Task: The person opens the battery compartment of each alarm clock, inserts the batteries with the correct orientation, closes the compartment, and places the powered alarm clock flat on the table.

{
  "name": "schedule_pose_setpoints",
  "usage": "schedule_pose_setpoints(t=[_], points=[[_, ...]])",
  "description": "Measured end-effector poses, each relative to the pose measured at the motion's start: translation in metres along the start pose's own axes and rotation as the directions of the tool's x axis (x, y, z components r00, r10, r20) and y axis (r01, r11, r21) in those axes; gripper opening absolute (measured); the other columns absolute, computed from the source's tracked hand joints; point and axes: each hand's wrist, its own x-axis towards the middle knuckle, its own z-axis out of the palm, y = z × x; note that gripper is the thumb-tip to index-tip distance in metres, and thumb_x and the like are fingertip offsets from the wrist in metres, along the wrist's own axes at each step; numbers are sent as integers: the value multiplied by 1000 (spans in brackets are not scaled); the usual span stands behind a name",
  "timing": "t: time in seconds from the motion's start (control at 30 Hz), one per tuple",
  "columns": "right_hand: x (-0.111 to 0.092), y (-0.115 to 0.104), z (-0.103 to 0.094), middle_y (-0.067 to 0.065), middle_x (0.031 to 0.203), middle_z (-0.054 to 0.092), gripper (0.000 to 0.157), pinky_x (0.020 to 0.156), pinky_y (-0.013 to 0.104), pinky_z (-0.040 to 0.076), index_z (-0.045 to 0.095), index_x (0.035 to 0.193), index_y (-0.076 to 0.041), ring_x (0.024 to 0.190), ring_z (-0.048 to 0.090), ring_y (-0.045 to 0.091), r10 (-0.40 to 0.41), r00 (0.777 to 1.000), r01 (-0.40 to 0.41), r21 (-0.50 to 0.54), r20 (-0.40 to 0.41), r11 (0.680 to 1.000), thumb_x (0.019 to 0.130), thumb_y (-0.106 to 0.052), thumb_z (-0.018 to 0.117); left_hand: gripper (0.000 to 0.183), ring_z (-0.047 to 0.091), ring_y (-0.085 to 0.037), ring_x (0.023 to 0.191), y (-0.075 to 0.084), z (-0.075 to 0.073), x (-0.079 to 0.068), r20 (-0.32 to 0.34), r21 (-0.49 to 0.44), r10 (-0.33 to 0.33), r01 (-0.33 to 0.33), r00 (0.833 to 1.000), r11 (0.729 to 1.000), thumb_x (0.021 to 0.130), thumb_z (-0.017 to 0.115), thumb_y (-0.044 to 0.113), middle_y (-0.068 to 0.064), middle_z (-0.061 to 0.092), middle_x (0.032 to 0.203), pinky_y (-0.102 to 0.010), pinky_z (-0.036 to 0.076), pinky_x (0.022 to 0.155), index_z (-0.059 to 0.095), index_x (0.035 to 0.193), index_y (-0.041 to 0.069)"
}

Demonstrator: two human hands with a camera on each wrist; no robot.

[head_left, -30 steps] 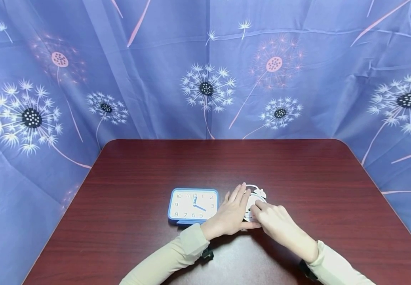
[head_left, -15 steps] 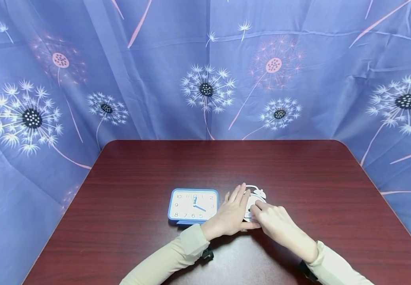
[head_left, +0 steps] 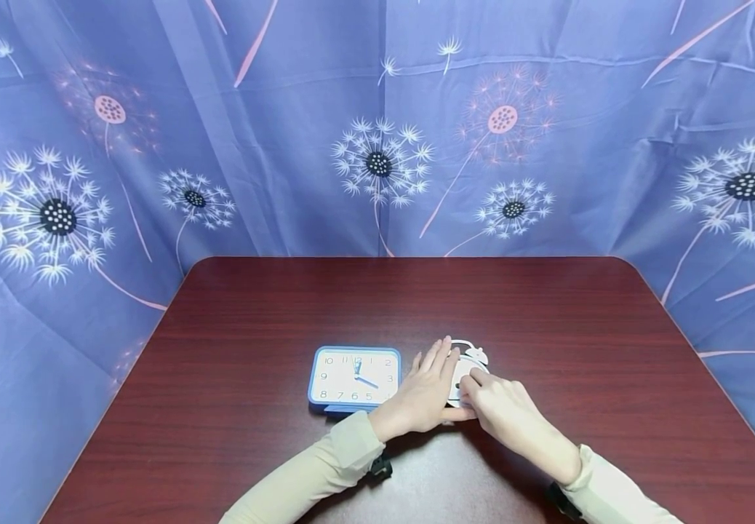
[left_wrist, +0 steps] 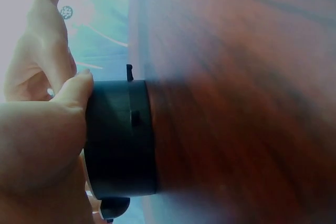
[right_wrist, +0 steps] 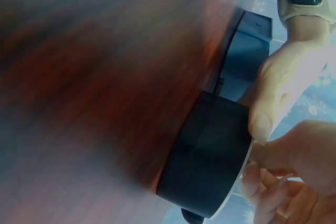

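Note:
A round white twin-bell alarm clock (head_left: 465,368) lies face up on the table, its bells and handle pointing away from me. Both wrist views show its black casing (left_wrist: 118,140). My left hand (head_left: 425,393) lies across the clock's left side with straight fingers, the thumb along its near edge. In the right wrist view that thumb (right_wrist: 261,128) presses at the pale rim. At the clock's face, the curled fingers and thumb of my right hand (head_left: 507,409) pinch a small part; the fingertips hide what it is.
Just left of the white clock, a blue rectangular clock (head_left: 338,378) with a white face lies tilted back on the dark red wooden table (head_left: 253,306). Behind the table hangs a blue curtain (head_left: 299,94) with dandelion prints. Dark bands (head_left: 380,466) circle both wrists.
My right hand and forearm have shifted very slightly at the clock's face. The left hand and both clocks keep their places.

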Motion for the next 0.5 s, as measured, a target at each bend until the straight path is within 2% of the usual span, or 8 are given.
schedule_pose_setpoints(t=[0.33, 0.43, 0.5], points=[[0, -1, 0, -4, 67, 48, 30, 37, 26, 37, 51, 68, -13, 48, 50, 14, 23, 1000, -23, 11, 5, 1000, 68, -10, 81, 101, 13, -27, 150, 0, 1, 0, -3, 3, 3, -3, 1000, 1000, 85, 55, 66, -16, 10, 162, -49, 27, 117, 15, 154, 4], [1, -1, -3, -6, 67, 49, 29, 41, 27, 40, 55, 69, -16, 49, 52, 12, 118, 991, -122, 58, 61, 991, 67, -11, 83, 100, 12, -28, 150, -1, 1, 0, -5, 0, 6, -6, 1000, 1000, 86, 53, 67, -16, 10, 162, -49, 26, 118, 15, 154, 3], [2, -1, -5, -8, 66, 49, 27, 42, 29, 41, 57, 69, -17, 50, 54, 13, 229, 967, -239, 80, 114, 968, 68, -17, 84, 99, 12, -28, 150, -1, 1, -1, -6, -14, 7, -7, 1000, 1000, 87, 51, 67, -17, 10, 162, -49, 26, 118, 15, 154, 3]])
